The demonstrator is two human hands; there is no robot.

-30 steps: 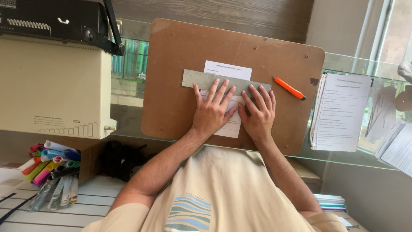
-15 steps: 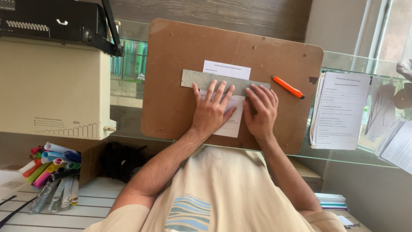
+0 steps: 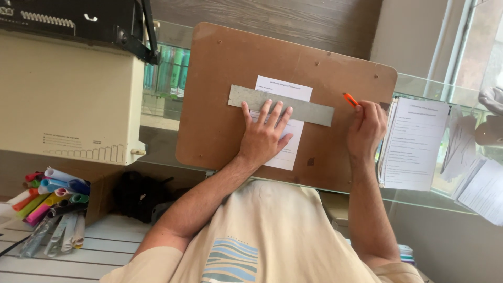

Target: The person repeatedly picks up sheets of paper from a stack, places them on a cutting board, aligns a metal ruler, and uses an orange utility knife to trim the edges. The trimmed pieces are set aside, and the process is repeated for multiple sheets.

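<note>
our left hand (image 3: 263,137) spread flat, pinning grey metal ruler (image 3: 281,105) across white sheet (image 3: 283,123) on brown board (image 3: 220,89). right hand (image 3: 367,128) closed around orange cutter (image 3: 350,99). risk: ruler skids under uneven pressure, crooked cut.

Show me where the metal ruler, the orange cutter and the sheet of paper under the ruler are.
metal ruler (image 3: 309,111), head view, on its bare right half.
orange cutter (image 3: 349,99), head view, on the tip showing above the right hand.
sheet of paper (image 3: 283,87), head view, on its top edge above the ruler.

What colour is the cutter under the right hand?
Orange, on the cutter tip beside the right hand; head view.
</note>
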